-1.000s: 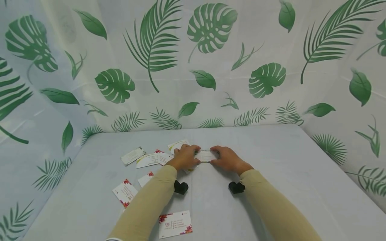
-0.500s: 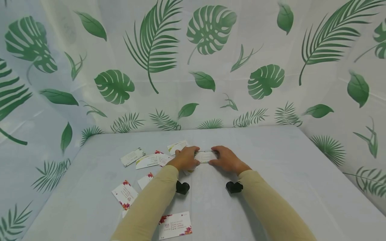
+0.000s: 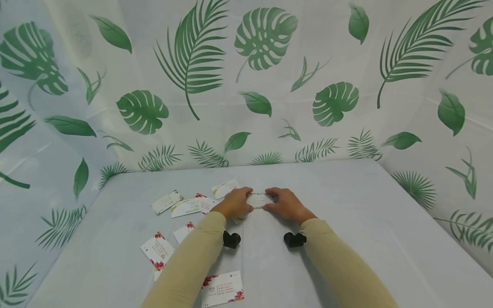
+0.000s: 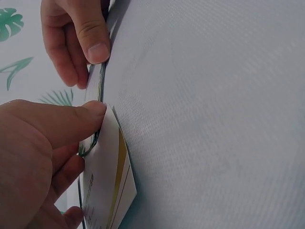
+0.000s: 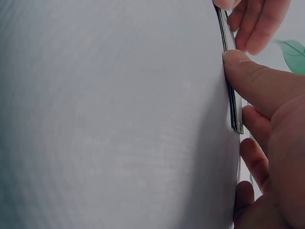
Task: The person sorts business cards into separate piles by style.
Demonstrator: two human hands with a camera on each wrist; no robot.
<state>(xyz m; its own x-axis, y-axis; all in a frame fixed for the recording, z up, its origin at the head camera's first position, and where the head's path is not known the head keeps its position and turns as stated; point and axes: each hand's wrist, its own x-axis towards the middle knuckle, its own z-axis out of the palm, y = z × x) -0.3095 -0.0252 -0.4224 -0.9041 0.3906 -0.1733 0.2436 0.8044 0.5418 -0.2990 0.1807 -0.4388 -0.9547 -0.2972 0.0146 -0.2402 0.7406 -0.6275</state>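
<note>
Hands [image 3: 286, 204], two; card stack [image 3: 258, 200], one

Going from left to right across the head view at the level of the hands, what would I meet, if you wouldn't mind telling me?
Leaf-bordered card → white card with a gold curve → left hand → stack of cards → right hand.

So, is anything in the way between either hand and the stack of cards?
Nothing visible: the left hand and right hand grip the stack of cards directly, at opposite ends. A yellow-striped card lies close by the left hand, not between its thumb and the stack.
</note>
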